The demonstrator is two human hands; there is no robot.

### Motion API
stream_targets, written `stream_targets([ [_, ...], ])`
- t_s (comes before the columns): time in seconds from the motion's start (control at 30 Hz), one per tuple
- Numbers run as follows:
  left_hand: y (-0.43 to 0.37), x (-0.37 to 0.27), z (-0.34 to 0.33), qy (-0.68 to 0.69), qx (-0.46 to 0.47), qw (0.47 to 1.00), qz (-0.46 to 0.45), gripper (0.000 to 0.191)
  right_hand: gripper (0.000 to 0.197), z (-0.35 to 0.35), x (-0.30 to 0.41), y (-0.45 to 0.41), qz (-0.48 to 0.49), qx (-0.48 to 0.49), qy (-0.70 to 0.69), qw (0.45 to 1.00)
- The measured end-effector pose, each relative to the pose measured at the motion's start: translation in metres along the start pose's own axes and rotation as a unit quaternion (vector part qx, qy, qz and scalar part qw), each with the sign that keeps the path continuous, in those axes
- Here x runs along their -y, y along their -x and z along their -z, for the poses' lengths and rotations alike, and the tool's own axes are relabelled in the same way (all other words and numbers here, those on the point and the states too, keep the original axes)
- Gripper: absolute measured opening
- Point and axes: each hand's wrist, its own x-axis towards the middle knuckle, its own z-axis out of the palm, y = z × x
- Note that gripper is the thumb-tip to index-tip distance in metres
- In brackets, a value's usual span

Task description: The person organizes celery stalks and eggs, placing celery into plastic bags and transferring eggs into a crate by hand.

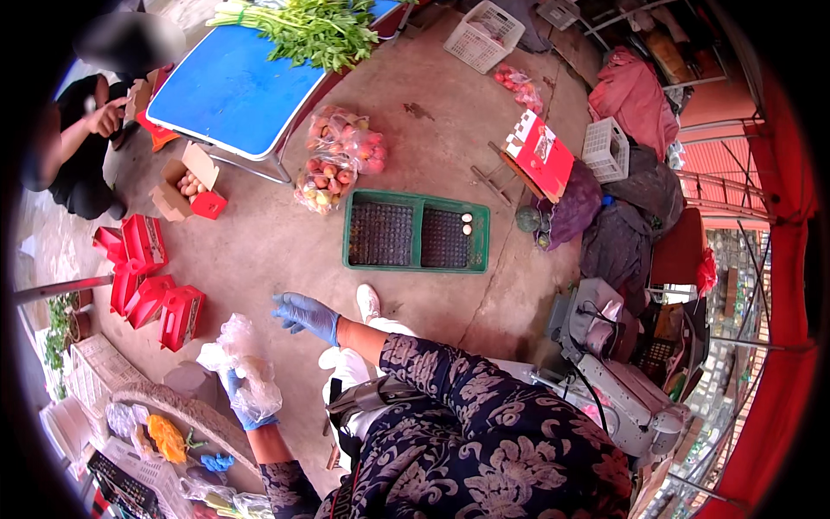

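Note:
My left hand (249, 409), in a blue glove, grips a bunch of clear and white plastic bags (241, 353). My right hand (308, 316), gloved as well, is held out over the concrete floor with its fingers apart and nothing in it. A green plastic crate (417, 230) with two compartments and dark egg trays (381, 233) lies past my feet; two pale eggs (467, 224) sit in its right compartment. Several red cartons (146, 285) stand on the floor to the far left. Near them, an open carton (194, 194) holds brown eggs (190, 184).
Bagged fruit (331, 172) lies beside a blue folding table (240, 91) bearing leafy celery (311, 32). A person (84, 143) crouches at left. A red box (541, 152), a purple mesh sack (574, 201) and a grey machine (603, 363) stand right. A stone ledge (188, 405) is near my left arm.

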Motion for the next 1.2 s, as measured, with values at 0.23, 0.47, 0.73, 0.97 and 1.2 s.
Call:
stream_targets([
  [0.23, -0.066, 0.093, -0.137, -0.099, 0.168, 0.979, 0.067, 0.040, 0.055, 0.095, 0.037, 0.050, 0.119, -0.154, -0.039, 0.980],
  [0.47, -0.082, 0.173, -0.211, -0.117, 0.160, 0.950, 0.243, 0.041, 0.042, 0.176, 0.016, 0.133, 0.163, -0.305, -0.189, 0.919],
  [0.73, -0.047, 0.277, -0.316, -0.200, 0.245, 0.889, 0.331, 0.036, 0.033, 0.253, 0.004, 0.224, 0.219, -0.447, -0.250, 0.830],
  [0.97, -0.022, 0.405, -0.374, -0.183, 0.292, 0.878, 0.331, 0.032, 0.027, 0.375, 0.001, 0.317, 0.223, -0.503, -0.191, 0.813],
  [1.2, 0.015, 0.515, -0.410, -0.142, 0.236, 0.890, 0.364, 0.037, 0.027, 0.511, 0.026, 0.417, 0.190, -0.496, -0.297, 0.794],
])
